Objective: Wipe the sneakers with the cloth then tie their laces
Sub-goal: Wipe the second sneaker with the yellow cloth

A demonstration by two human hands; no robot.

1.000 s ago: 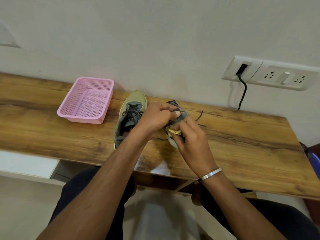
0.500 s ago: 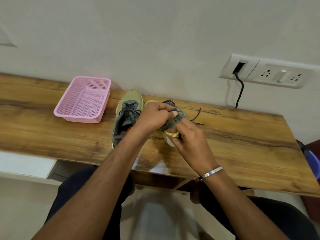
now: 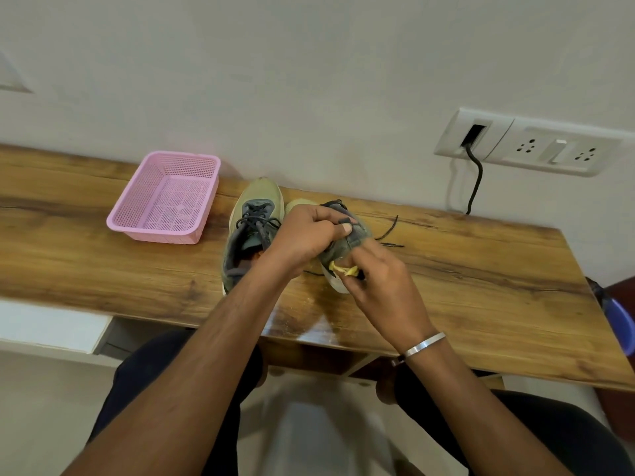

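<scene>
Head view: the left hand (image 3: 305, 235) curls round the right sneaker (image 3: 347, 242) on the worktop (image 3: 481, 276), its grip steadying it, while the right hand (image 3: 381, 280) pinches a yellow cloth (image 3: 343, 269) against its heel side. Wiping seems underway; its lace (image 3: 388, 231) trails loose, so tying remains. The left sneaker (image 3: 251, 231) stands just beside.

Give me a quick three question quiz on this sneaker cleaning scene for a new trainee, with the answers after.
1. True or false: the pink basket holds a sneaker.
2. Which hand presses the yellow cloth to the right sneaker? A) left hand B) right hand
3. Fill in: the left sneaker stands between the basket and the ____ sneaker.

Key: 1 false. 2 B, the right hand; the left hand grips the shoe. 3 right.
</scene>
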